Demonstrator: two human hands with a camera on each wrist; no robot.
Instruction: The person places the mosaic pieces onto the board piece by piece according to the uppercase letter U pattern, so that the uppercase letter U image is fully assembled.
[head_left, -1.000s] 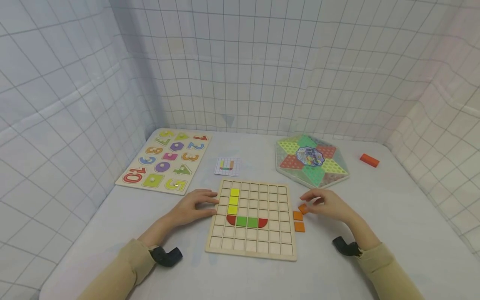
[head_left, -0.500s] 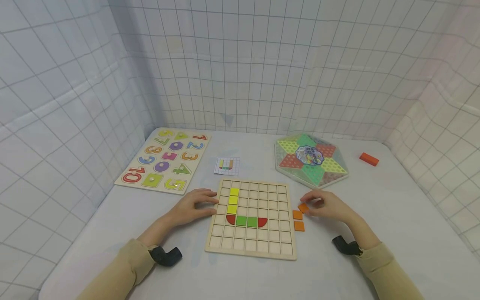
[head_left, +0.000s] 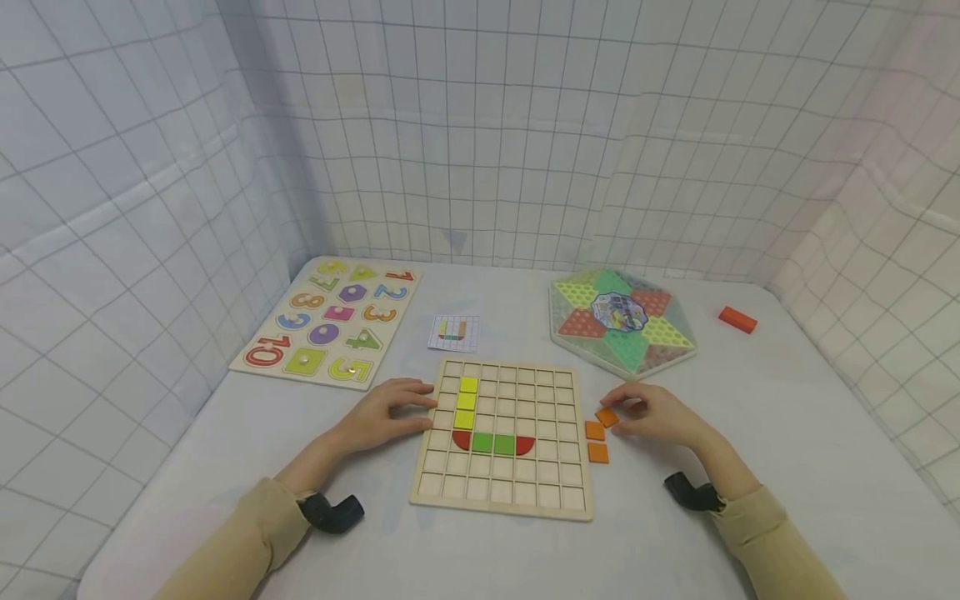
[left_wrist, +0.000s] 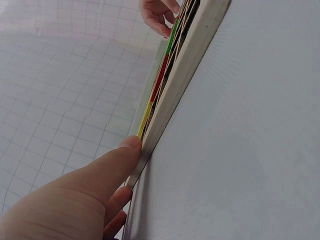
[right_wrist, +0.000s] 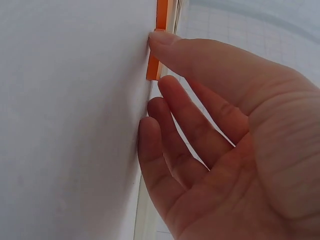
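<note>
In the head view a wooden grid board point(head_left: 525, 492) lies on the table with three yellow square tiles point(head_left: 466, 402), two green square tiles point(head_left: 493, 443) and two red quarter-round tiles point(head_left: 526, 446) in its cells. My left hand point(head_left: 382, 414) rests beside the board's left edge, thumb and fingertips touching it. Off the right edge lie three orange square tiles, two of them stacked in line point(head_left: 597, 442). The third orange tile point(head_left: 606, 417) is turned askew, with the thumb of my right hand point(head_left: 652, 412) against it. The right index fingertip stands close to that tile; the other fingers are loosely bent.
A small picture card point(head_left: 454, 333) lies behind the board. A number puzzle board point(head_left: 322, 325) stands back left, a star-patterned hexagonal game box point(head_left: 622, 321) back right. Farther right is a red block point(head_left: 738, 320). Gridded white cloth walls point(head_left: 510, 150) surround the table.
</note>
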